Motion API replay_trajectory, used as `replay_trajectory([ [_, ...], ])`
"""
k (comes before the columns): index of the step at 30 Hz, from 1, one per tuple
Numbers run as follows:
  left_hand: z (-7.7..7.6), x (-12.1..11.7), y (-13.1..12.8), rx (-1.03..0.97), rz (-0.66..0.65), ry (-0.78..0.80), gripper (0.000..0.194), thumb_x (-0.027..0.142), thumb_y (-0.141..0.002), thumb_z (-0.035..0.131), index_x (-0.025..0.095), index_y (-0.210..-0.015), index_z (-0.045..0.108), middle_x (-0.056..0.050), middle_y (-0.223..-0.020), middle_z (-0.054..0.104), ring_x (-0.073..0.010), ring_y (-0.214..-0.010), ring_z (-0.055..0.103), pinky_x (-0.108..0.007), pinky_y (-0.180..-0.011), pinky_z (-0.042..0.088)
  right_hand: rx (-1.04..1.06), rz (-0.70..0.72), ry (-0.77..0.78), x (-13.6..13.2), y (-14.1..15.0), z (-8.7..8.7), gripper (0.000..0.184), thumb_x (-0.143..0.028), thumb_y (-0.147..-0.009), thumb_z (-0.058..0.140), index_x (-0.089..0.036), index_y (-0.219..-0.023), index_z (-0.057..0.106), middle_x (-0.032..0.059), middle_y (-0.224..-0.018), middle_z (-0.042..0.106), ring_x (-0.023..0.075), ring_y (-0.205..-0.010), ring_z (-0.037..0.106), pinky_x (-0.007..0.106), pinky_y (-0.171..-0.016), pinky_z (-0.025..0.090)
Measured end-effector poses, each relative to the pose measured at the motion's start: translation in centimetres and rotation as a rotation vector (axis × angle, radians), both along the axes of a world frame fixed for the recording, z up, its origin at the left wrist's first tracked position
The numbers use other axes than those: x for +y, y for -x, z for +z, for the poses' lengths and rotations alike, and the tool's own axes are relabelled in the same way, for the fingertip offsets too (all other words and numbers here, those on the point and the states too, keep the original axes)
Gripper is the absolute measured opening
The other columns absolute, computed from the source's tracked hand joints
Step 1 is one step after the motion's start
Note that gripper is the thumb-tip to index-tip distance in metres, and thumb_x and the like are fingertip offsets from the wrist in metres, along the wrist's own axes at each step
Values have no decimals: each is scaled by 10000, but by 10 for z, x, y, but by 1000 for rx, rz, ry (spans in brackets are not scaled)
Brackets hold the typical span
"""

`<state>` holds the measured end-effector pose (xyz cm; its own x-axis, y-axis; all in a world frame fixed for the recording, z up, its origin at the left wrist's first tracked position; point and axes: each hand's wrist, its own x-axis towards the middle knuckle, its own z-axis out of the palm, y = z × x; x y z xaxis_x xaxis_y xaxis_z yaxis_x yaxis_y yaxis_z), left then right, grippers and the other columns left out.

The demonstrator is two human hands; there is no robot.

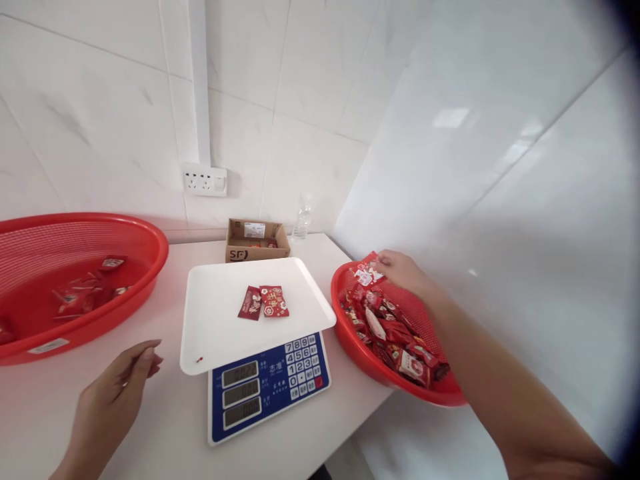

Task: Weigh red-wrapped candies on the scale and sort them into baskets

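My right hand (401, 272) pinches a red packet with a white printed figure (369, 273) at the far side of the right red basket (357, 347). Below it in that basket lies a heap of small red wrapped packets (395, 327). Over the table at left, my left hand (117, 390) is closed, thumb against curled fingers, with nothing visible in it. Between the hands stands a digital scale (270, 393) with a white weighing tray (215, 307). Two red packets rest on the tray, a darker one (251, 303) touching a patterned one (274, 301).
Another red basket (145, 267) at left holds several red packets (80, 297). Behind the scale are an open cardboard box (257, 253) and a clear plastic bottle (303, 217). A socket (205, 180) is on the tiled wall. The right basket overhangs the table edge.
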<state>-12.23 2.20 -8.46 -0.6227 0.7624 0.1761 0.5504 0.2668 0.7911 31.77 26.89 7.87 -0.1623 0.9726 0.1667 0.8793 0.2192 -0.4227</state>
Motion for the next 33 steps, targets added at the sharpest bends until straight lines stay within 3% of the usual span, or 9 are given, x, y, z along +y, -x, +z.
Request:
replay_trajectory([
  [3, 19, -2, -10, -91, 5, 31, 465, 598, -726, 436, 265, -996, 615, 10, -798, 702, -208, -778, 698, -315, -759, 543, 152, 153, 89, -16, 32, 5, 163, -345, -824, 536, -184, -819, 565, 33, -834, 683, 166, -759, 623, 283, -705, 463],
  [7, 22, -2, -13, -125, 24, -7, 429, 589, -725, 461, 271, -964, 622, 7, -775, 688, -207, -759, 692, -331, -760, 542, 302, 338, 323, -36, 76, -2, 193, -345, -821, 562, -208, -955, 583, 44, -925, 709, 195, -820, 662, 344, -755, 515],
  [10, 21, -2, -14, -141, 21, -32, 425, 584, -733, 467, 262, -962, 623, 0, -766, 683, -204, -741, 689, -329, -748, 546, 112, 360, 287, -46, 100, -13, 358, -296, -836, 544, -227, -1187, 533, 91, -1105, 667, 234, -931, 656, 400, -800, 525],
  [13, 21, -2, -15, -132, 15, -29, 424, 583, -749, 457, 257, -963, 622, -3, -770, 681, -202, -735, 688, -332, -744, 546, -149, 452, 129, -55, 114, -23, 543, -267, -830, 554, -241, -1357, 429, 118, -1399, 469, 281, -1224, 505, 455, -1008, 408],
  [16, 21, -2, -16, -123, 9, -31, 415, 577, -768, 455, 256, -968, 624, -4, -770, 676, -200, -736, 685, -332, -743, 545, -279, 556, 209, -66, 125, -29, 566, -348, -869, 513, -246, -1411, 383, 106, -1509, 317, 276, -1360, 342, 438, -1096, 307],
  [21, 20, -2, -16, -121, -15, -43, 415, 578, -775, 464, 251, -970, 627, -2, -768, 670, -190, -729, 679, -324, -744, 546, -341, 642, 284, -78, 146, -33, 621, -384, -872, 517, -269, -1447, 312, 93, -1525, 290, 260, -1386, 292, 438, -1091, 308],
  [28, 22, -1, -18, -117, -24, -48, 376, 539, -795, 472, 248, -970, 633, -1, -766, 666, -177, -715, 669, -321, -734, 548, -381, 594, 163, -84, 173, -41, 702, -428, -847, 538, -226, -1457, 256, 170, -1314, 503, 333, -1134, 541, 435, -889, 449],
  [33, 23, -1, -20, -102, -26, -61, 353, 499, -811, 476, 233, -981, 634, -6, -763, 660, -164, -701, 659, -314, -733, 552, -362, 574, 68, -77, 191, -50, 600, -365, -877, 481, -228, -1431, 298, 164, -1243, 537, 337, -1057, 575, 432, -812, 475],
])
